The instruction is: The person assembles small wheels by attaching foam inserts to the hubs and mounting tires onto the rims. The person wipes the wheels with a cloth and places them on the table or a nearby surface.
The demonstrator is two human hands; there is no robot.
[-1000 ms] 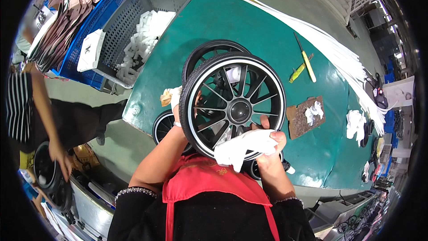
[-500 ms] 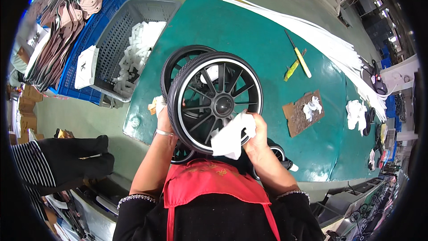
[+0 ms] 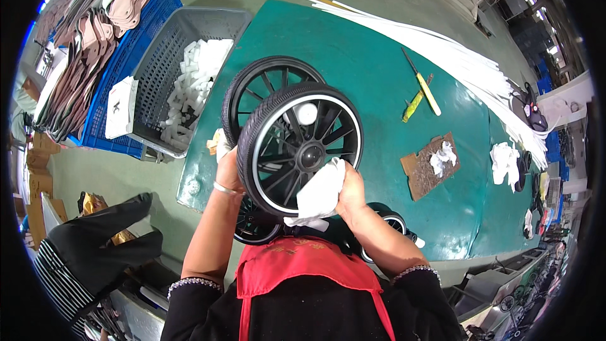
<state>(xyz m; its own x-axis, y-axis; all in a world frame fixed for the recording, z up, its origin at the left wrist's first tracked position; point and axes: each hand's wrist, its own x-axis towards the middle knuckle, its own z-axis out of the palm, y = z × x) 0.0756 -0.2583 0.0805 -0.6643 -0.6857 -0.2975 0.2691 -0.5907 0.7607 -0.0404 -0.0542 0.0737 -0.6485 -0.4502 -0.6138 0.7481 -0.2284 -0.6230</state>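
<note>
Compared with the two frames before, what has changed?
The front wheel and the rear wheel have shifted left over the green table. The right hand, still gripping the white cloth, has moved left and slightly up. The co-worker appears lower in view, hand no longer visible. Unchanged: the left hand at the front wheel's left side, screwdriver and cardboard on the table.
</note>
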